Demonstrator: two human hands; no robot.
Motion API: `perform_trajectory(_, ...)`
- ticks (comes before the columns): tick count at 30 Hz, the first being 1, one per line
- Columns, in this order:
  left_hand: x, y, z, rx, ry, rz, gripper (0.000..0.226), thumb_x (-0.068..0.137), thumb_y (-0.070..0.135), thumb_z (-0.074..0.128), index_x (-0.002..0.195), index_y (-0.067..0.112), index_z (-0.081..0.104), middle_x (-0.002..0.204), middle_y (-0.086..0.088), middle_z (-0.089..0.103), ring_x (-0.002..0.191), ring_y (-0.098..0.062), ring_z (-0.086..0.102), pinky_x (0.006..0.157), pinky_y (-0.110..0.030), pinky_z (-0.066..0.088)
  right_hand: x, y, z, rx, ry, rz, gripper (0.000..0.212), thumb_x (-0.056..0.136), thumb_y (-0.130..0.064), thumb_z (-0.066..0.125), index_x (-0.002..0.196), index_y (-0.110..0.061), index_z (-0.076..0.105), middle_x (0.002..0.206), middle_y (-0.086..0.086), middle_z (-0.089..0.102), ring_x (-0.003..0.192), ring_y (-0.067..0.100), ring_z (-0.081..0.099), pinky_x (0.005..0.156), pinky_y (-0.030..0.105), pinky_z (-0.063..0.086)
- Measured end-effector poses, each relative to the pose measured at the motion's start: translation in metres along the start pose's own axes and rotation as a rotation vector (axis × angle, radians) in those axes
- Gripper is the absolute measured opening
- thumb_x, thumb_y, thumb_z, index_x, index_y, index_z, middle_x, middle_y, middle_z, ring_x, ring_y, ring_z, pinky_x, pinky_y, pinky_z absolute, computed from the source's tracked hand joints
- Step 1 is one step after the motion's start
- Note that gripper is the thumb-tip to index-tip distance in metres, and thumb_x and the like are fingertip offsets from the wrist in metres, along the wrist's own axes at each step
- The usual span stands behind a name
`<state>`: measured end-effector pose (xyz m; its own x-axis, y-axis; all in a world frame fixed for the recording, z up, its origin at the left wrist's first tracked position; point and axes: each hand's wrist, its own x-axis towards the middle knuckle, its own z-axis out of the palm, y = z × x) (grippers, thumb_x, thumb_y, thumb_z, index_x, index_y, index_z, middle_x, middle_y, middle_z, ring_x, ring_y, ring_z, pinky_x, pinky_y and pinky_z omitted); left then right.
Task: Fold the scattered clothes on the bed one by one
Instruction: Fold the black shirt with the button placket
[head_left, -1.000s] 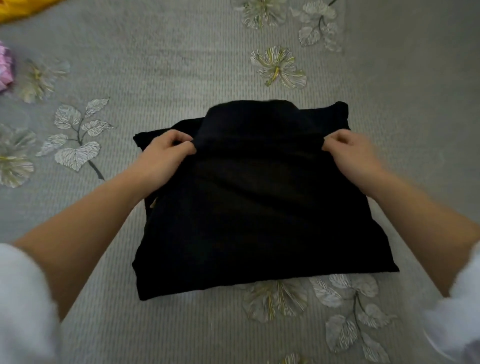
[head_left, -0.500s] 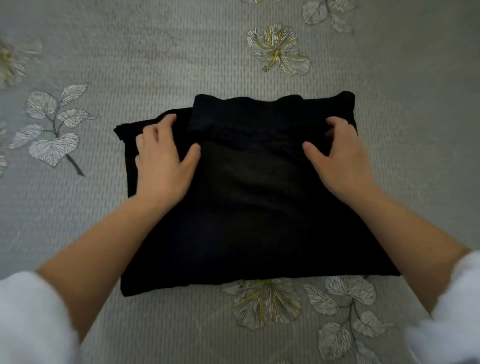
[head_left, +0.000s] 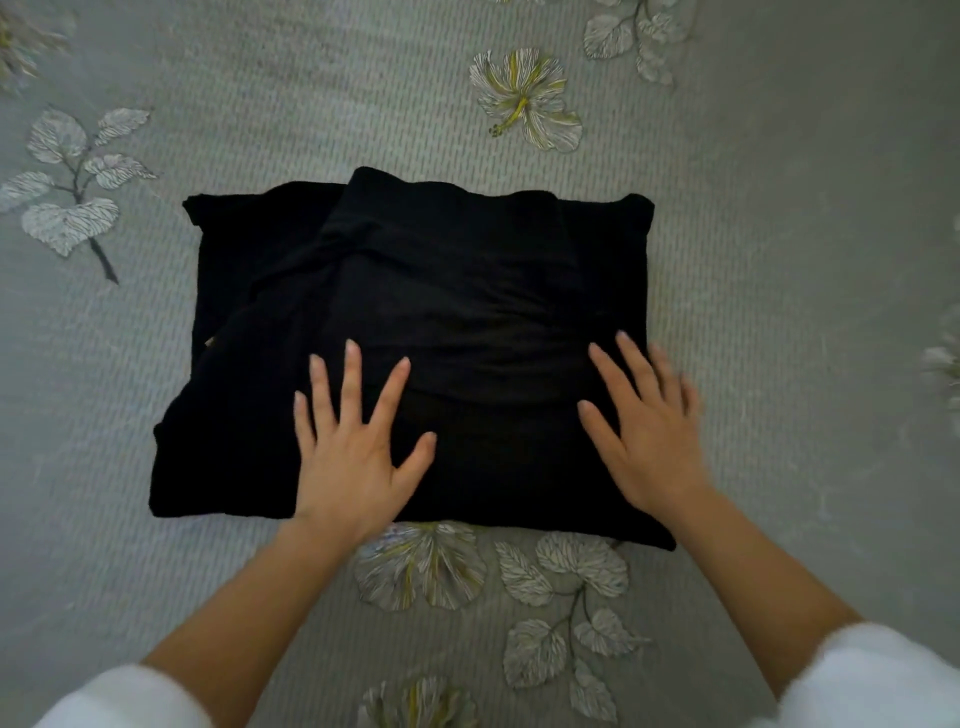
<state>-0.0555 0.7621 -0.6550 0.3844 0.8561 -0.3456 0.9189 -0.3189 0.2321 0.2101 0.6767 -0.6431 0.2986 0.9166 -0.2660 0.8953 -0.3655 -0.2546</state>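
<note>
**Grey flowered bedspread (head_left: 779, 270) carries one black fold**

The ribbed cover, stitched with a pale flower (head_left: 524, 98) and a leaf sprig (head_left: 72, 182), bears a folded black garment (head_left: 441, 291) at its middle. The left hand (head_left: 353, 457) and the right hand (head_left: 649, 441) lie flat on the garment's near half, fingers spread and straight, pinching nothing. White fluffy sleeves (head_left: 883, 675) fill the near corners.

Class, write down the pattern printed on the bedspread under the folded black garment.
The grey bedspread carries pale leaves and yellow-centred flowers, seen in the head view.
</note>
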Motion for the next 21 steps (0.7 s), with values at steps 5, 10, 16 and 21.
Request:
perform_trajectory(5,-0.027,0.044,0.002,-0.078,0.001,0.14,0.078,0.087,0.061,0.027,0.153,0.032,-0.003,0.159,-0.007,-0.021,0.144,-0.021,-0.024,0.116,-0.044,-0.011,-0.005,0.011,-0.012,0.709,0.327,0.316,0.046,0.092,-0.026,0.058,0.135,-0.015,0.043,0.129,-0.001,0.037,0.114,0.013,0.046,0.091,0.014,0.037)
perform_trajectory(10,-0.064,0.116,0.031,-0.107,-0.107,0.375,0.083,0.088,0.059,0.033,0.153,0.021,-0.002,0.158,-0.003,-0.021,0.145,-0.018,-0.022,0.118,-0.043,-0.012,0.009,0.03,-0.025,1.001,0.264,0.629,0.014,0.093,-0.017,0.054,0.105,-0.012,0.058,0.099,0.004,0.059,0.093,0.019,0.059,0.074,0.027,0.051)
perform_trajectory(16,-0.07,0.143,0.049,-0.106,-0.168,0.309,0.092,0.087,0.062,0.029,0.148,0.017,-0.023,0.152,-0.005,-0.037,0.139,-0.018,-0.037,0.11,-0.045,-0.025,0.016,0.037,-0.042,1.143,0.031,0.633,0.013,0.093,-0.021,0.056,0.091,-0.01,0.062,0.091,0.012,0.067,0.078,0.019,0.066,0.065,0.024,0.054)
perform_trajectory(21,-0.069,0.149,0.046,-0.071,-0.094,0.263,0.075,0.094,0.045,0.043,0.153,0.019,0.003,0.16,-0.011,0.001,0.147,-0.026,-0.006,0.115,-0.047,-0.005,0.03,0.012,-0.053,1.229,-0.147,0.501,0.037,0.085,-0.037,0.067,0.107,-0.007,0.068,0.096,0.005,0.075,0.083,0.019,0.072,0.061,0.024,0.055)
